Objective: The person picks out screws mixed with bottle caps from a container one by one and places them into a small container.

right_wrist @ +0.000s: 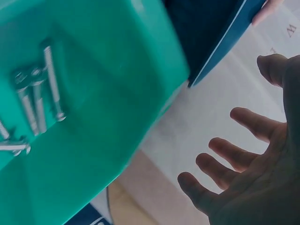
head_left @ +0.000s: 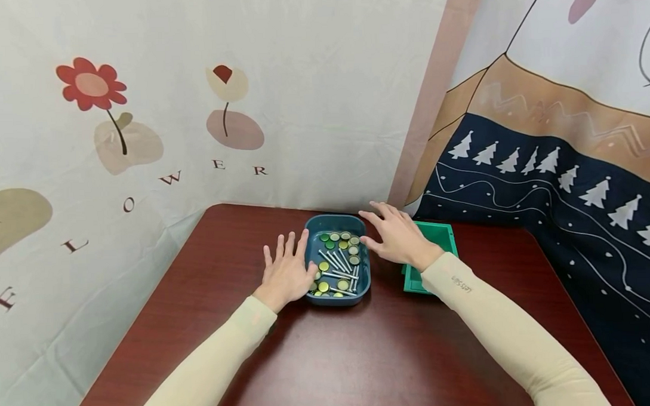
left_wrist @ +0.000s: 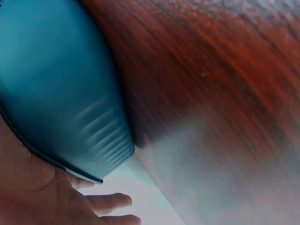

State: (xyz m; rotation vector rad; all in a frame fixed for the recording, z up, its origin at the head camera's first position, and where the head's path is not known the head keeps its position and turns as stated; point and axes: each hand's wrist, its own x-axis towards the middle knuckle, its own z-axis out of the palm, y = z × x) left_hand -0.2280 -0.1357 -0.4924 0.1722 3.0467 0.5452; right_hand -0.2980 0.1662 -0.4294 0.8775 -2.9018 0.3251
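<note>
Near the surface's (head_left: 330, 358) far edge, the left hand (head_left: 287, 279) and right hand (head_left: 404, 242), fingers spread, flank a blue tray (head_left: 341, 302) of bolts (head_left: 335, 261) beside a green bin (head_left: 443, 235).

A dark-blue, round-cornered rectangular tray (head_left: 341, 301) sits upright at the head view's centre. Small round green, yellow and pale caps (head_left: 354, 250) lie scattered inside around slender silver metal bolts (head_left: 343, 275). Right of centre stands a bright-green bin (head_left: 439, 235), apart from the tray, with loose silver bolts (right_wrist: 53, 79) inside, at the right wrist view's left.
</note>
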